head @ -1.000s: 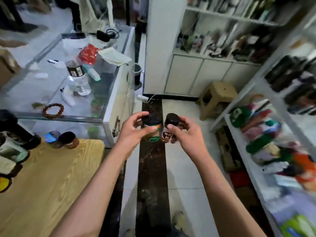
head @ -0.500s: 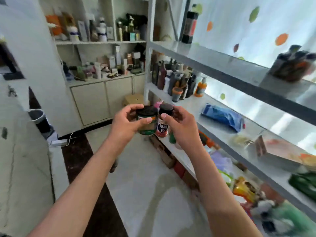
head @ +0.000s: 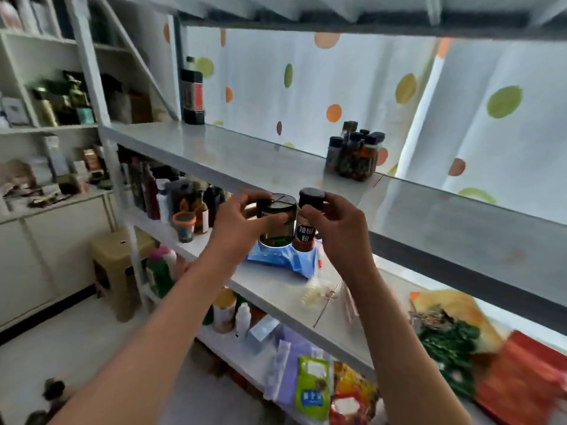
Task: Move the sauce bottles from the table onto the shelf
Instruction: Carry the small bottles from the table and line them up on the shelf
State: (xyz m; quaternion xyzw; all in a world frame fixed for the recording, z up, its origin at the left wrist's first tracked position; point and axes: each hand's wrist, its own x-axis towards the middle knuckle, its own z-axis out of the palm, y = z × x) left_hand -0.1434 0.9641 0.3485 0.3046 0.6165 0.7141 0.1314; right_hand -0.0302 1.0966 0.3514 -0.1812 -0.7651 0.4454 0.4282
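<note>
I've turned from the table to face the shelf [head: 233,154]. My left hand [head: 236,228] and right hand [head: 340,228] have lifted the jar [head: 277,222] and bottle [head: 306,228] up near its front edge.

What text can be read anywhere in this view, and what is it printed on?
"辣椒粉": white characters on the black label of the small bottle held in the right hand.
Jar in the left hand: label blurred.
Tall dark bottle on the upper shelf: label unreadable.
Green packet: print too blurred.
</note>
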